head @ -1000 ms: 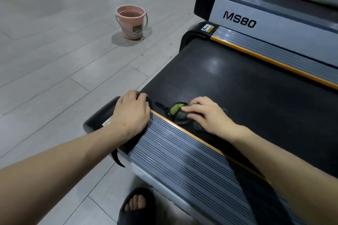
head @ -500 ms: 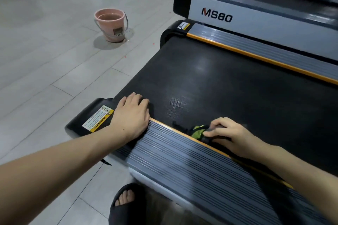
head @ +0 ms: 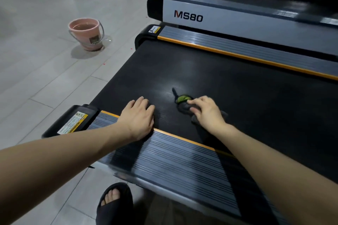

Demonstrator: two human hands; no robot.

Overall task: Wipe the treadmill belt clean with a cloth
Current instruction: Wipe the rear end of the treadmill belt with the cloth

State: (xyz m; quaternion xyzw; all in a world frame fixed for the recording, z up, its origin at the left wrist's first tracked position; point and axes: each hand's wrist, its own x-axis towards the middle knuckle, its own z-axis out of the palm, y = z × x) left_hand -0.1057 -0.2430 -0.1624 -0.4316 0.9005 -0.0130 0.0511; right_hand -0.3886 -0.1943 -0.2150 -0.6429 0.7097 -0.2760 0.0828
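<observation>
Grey-green cloth (head: 184,103) flat on black treadmill belt (head: 228,82), near its six-o'clock edge. Right hand (head: 205,110) pressing down on cloth, fingers curled over it. Left hand (head: 138,118) at nine o'clock, spread flat, grasping nothing. Pink bucket (head: 86,34) at ten o'clock, on floor.

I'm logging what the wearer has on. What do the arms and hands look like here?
Both arms are bare to the frame's edge: no sleeves, gloves, watch or rings visible on the left hand or right hand. A dark open-toed slipper covers one foot.

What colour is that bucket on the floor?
The bucket is pink, seen in the head view.
</observation>
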